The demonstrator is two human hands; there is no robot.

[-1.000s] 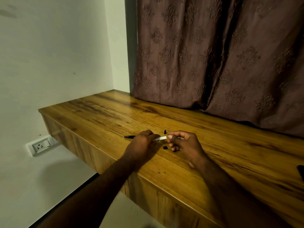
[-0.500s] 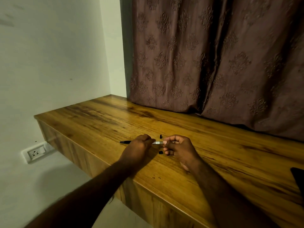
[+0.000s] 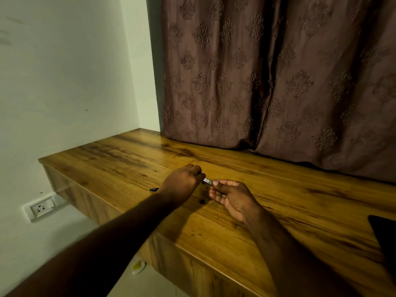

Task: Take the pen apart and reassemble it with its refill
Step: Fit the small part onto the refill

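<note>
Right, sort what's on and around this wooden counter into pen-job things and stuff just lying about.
Part of the job:
- pen, held between left hand and right hand
- small black piece on the wooden counter
- black pointed tip showing past the left wrist

Just lying about:
- dark object at the right edge
- wall socket
- curtain
- yellowish thing on the floor

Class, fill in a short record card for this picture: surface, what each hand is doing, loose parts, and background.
Surface: wooden table
Left hand: closed around the pen, whose dark tip sticks out on the left
Right hand: fingertips pinching the pale end of the pen
Loose parts: small black piece lying on the table below the hands
Background: patterned curtain, wall socket
Stage: cannot tell whether parts are coming apart or going together
</note>
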